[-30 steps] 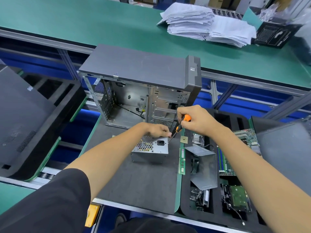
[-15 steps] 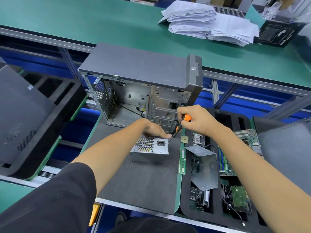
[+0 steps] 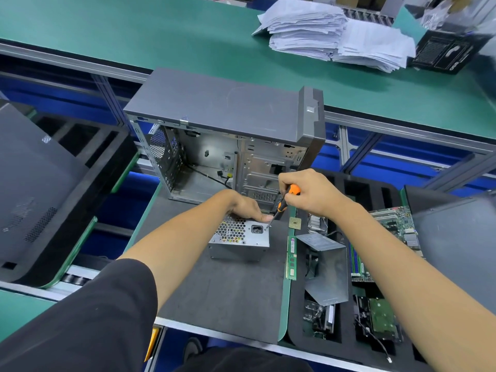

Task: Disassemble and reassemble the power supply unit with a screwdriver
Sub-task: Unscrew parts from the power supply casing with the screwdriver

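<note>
Little has moved: hands (image 3: 308, 194) keep screwdriver (image 3: 284, 204) on unlabelled PSU (image 3: 239, 237).

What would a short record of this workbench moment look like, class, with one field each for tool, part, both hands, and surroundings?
tool: screwdriver, orange handle, tip at a corner of the part's top face
part: power supply, on the dark mat
right hand: right hand grips the screwdriver
left hand: left hand rests on the power supply's far edge
surroundings: open computer case behind; tray of components to the right
</note>
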The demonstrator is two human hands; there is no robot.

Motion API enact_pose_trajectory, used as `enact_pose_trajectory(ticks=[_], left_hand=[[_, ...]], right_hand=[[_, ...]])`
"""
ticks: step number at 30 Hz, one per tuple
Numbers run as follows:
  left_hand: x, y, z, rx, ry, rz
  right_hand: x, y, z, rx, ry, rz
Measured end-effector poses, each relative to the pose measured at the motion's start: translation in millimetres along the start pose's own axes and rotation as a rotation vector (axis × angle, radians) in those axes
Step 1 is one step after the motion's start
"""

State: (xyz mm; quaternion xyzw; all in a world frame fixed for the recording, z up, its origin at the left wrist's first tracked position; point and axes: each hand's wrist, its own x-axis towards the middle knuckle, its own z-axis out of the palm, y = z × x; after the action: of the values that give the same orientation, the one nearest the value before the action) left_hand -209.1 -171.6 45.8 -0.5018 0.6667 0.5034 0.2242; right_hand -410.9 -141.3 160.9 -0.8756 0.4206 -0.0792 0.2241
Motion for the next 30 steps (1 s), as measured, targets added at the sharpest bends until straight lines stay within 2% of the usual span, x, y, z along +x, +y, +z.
enact_pose_trajectory(ticks=[9,22,30], left_hand=[[6,-6,-3,0.063,-0.019,0.046],[17,-17,3,-0.055,0.022,0.105],[16,-15,6,-0.115,0.087,0.104]], right_hand=[[5,1,1,-0.013,-0.031,-0.005],[12,1,7,-0.084,-0.074,-0.042],[21,-6,-5,-0.209,-0.228,-0.030]])
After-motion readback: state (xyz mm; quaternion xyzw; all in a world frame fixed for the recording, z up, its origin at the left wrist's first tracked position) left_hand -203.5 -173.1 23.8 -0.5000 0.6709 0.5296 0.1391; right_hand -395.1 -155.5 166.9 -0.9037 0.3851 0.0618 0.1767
